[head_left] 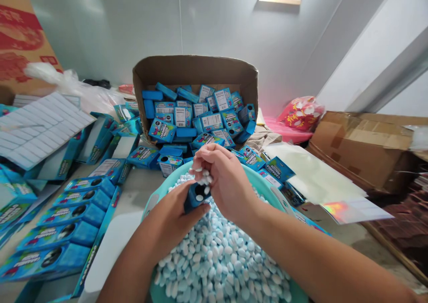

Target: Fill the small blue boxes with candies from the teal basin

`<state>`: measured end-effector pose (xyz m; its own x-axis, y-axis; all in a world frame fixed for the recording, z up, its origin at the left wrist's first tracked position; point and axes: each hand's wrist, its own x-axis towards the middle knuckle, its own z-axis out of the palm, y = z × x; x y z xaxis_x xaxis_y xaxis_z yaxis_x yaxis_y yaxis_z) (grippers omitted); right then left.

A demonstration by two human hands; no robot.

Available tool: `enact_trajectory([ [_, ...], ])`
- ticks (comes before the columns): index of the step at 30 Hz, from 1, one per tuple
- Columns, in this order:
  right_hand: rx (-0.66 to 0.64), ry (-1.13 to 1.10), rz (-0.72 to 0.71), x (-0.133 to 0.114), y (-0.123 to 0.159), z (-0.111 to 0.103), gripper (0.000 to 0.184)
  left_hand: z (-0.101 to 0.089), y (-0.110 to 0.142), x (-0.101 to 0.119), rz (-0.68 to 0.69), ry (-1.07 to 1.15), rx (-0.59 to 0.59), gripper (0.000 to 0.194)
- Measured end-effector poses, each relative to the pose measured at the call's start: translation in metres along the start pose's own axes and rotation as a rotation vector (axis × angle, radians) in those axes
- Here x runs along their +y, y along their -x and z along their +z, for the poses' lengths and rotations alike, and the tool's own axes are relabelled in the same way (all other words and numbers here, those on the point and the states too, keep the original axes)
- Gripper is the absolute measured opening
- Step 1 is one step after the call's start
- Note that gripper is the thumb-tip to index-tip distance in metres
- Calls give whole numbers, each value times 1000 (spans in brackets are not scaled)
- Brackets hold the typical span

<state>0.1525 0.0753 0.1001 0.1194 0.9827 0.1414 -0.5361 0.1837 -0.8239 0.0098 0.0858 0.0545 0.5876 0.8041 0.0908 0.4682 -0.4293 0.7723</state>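
Note:
My left hand (182, 200) grips a small blue candy box (194, 198) with a dark round hole in its upturned side. Right above that hole, my right hand (225, 174) is cupped round several white and pale blue candies (203, 177), and some lie at the hole's edge. Both hands are over a turquoise basin (284, 200) heaped with loose white and pale blue candies (220, 254). Part of the box is hidden behind my fingers.
Behind the basin, a cardboard carton (194, 64) lies on its side, full of blue candy boxes. At left, a row of boxes with round holes (76, 214) sits beside stacked cartons (43, 129). White sheets (314, 174) and a brown carton (354, 151) are at right.

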Motion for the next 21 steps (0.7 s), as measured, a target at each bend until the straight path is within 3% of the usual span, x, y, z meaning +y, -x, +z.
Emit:
enact_trajectory([
  [8, -25, -27, 31, 0, 2, 1, 16, 0, 0, 4, 28, 34, 0, 32],
  [15, -175, 83, 59, -6, -1, 0, 12, 0, 3, 4, -80, -38, 32, 40],
  [21, -245, 179, 76, -9, 3, 0, 8, -1, 4, 5, -54, -57, 42, 37],
])
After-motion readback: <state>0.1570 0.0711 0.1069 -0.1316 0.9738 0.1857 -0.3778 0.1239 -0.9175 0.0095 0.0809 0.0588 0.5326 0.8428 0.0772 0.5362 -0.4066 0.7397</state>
